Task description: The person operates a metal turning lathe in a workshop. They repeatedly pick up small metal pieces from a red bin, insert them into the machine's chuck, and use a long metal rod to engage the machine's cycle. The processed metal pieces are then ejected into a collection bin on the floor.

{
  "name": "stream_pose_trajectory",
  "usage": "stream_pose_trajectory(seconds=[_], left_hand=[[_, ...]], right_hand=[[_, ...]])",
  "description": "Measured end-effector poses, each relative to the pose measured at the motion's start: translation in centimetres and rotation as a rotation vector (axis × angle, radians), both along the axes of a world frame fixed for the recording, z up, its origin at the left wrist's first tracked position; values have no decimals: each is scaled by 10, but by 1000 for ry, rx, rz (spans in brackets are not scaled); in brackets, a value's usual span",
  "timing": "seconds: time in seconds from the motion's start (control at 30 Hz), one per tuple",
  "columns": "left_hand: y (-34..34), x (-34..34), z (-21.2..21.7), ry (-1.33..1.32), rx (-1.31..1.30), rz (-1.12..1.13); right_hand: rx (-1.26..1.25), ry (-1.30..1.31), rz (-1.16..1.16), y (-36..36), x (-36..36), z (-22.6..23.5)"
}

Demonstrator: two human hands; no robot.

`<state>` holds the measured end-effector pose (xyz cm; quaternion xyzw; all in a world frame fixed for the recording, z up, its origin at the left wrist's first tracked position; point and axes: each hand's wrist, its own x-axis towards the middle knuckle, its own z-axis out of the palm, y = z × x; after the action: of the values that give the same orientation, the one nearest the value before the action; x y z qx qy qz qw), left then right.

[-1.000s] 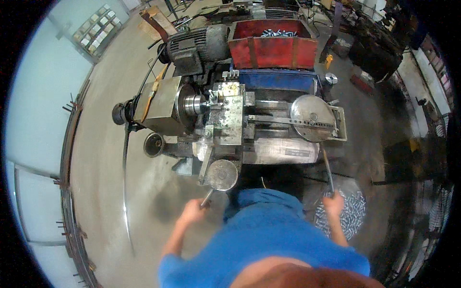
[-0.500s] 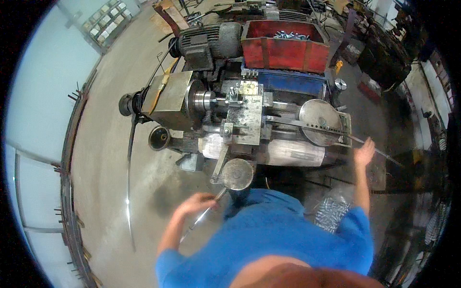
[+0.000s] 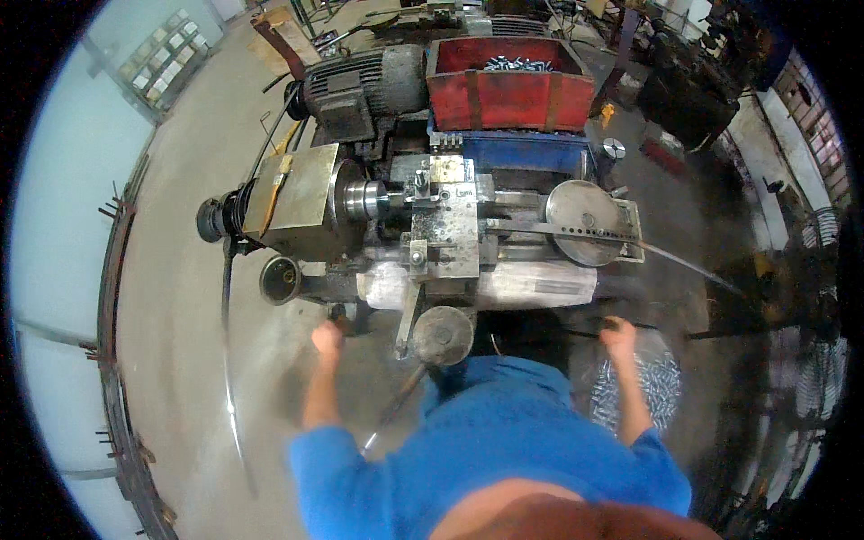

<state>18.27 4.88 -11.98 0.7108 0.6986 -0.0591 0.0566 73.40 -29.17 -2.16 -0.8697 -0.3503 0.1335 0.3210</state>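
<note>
I stand in front of a small grey metal lathe [image 3: 450, 234]. My left hand [image 3: 326, 339] is raised to the machine's lower left front, against a small dark knob [image 3: 342, 315]. Motion blur hides whether the fingers grip it. My right hand [image 3: 619, 338] is closed around a thin dark rod [image 3: 670, 331] that runs sideways along the front right. Between my hands sits a round handwheel [image 3: 441, 335], with its long lever [image 3: 391, 414] pointing down-left and untouched. A round steel disc [image 3: 580, 211] on the right carries a long flat lever [image 3: 684, 265].
A red bin [image 3: 508, 94] with small metal parts stands behind the lathe, above a blue tray [image 3: 513, 151]. A grey motor [image 3: 364, 83] sits at the back left. A heap of small shiny parts [image 3: 650, 385] lies on the floor by my right arm. Dark racks crowd the right side.
My left hand let go of the handwheel lever and rose to the knob at the lower left. My right hand dropped from the long right lever to the dark rod.
</note>
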Motion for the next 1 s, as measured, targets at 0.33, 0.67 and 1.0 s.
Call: stream_pose_trajectory(seconds=[0.33,0.67,1.0], left_hand=[[1,-41,-28,-20,17,-226],[-5,-86,72,-379,-224,1],[-71,-186,165,13,503,294]], right_hand=[[42,-48,213,58,-19,71],[608,-405,1082,297,-150,192],[-131,-754,1213,392,-242,169]])
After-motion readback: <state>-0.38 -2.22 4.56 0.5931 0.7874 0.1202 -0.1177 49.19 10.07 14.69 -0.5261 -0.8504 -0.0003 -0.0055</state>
